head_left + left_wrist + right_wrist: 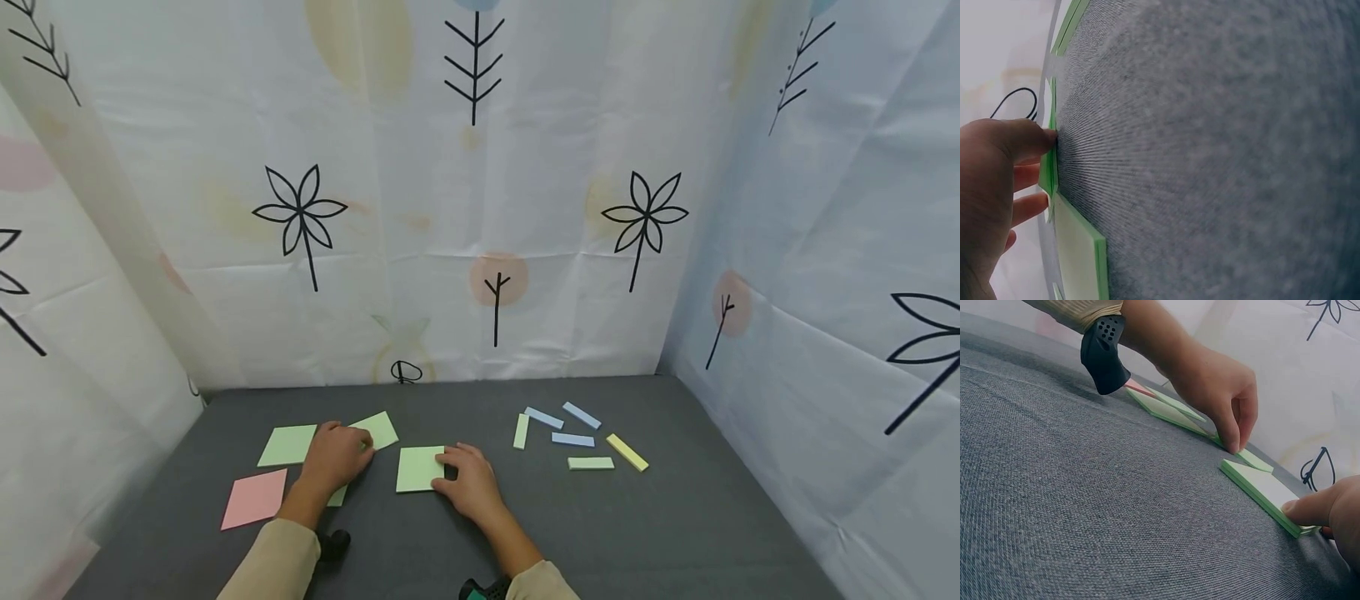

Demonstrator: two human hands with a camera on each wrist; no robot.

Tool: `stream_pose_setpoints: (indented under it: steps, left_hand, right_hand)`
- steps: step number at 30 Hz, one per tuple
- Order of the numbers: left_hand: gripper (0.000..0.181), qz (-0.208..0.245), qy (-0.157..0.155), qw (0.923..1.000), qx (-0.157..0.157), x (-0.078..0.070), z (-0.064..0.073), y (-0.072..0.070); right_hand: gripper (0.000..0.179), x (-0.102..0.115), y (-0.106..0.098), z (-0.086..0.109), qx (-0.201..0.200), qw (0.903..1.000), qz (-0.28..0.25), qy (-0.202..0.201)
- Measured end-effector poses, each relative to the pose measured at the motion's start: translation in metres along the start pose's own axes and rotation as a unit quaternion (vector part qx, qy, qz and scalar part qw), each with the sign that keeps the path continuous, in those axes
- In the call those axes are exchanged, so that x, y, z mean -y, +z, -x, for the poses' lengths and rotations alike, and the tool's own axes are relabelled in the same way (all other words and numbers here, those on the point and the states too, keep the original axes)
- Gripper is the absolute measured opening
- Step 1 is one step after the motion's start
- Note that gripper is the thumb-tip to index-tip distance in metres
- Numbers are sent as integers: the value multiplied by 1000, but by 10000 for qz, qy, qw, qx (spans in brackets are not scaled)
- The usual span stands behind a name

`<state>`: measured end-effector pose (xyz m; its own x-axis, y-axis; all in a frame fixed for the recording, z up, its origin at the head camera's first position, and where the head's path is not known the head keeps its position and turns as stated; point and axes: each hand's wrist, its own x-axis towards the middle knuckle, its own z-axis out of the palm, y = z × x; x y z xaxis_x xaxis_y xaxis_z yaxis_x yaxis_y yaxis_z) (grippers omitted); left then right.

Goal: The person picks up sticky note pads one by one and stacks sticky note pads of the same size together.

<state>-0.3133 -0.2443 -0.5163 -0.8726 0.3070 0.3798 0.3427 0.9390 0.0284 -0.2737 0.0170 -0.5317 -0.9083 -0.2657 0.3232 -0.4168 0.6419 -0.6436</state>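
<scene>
My left hand (339, 456) pinches the near edge of a pale green sticky note pad (378, 428) between thumb and fingers. Another green pad (287, 446) lies left of that hand, and a pink pad (255, 498) lies nearer, beside the wrist. Below the left hand, a further green pad (337, 497) is mostly hidden by the forearm. My right hand (471, 483) grips the right edge of a green pad (418, 469), its thumb (1310, 509) on the edge in the right wrist view. This pad lies flat on the grey cloth.
Right of my hands lie several narrow strips: blue strips (573, 439), green strips (591, 463) and a yellow strip (627, 452). The grey table (675, 533) is walled by white patterned fabric (555, 183). A black wrist device (1102, 353) sits on the left wrist.
</scene>
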Motion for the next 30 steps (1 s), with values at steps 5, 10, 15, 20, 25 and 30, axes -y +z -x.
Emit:
stream_pose_setpoints:
  steps: [5, 10, 15, 20, 25, 30]
  left_hand:
    - [4, 216, -245, 9992, -230, -1, 4, 1]
    - [10, 698, -618, 9948, -411, -1, 9, 5]
    - [22, 1043, -964, 9892, -365, 2, 12, 8]
    - [28, 1152, -1026, 9873, -371, 2, 13, 6]
    - [29, 1197, -1075, 9867, -249, 2, 12, 2]
    - [33, 1391, -1181, 9832, -44, 2, 10, -1]
  right_hand:
    - [37, 0, 1, 1, 43, 9999, -2, 91]
    - [36, 1, 2, 1, 21, 9999, -6, 109]
    - [37, 0, 2, 0, -8, 10000, 9, 49]
    - [37, -1, 2, -1, -26, 10000, -8, -10]
    - [37, -2, 2, -1, 2, 10000, -31, 19]
    - [37, -2, 2, 0, 24, 10000, -54, 43]
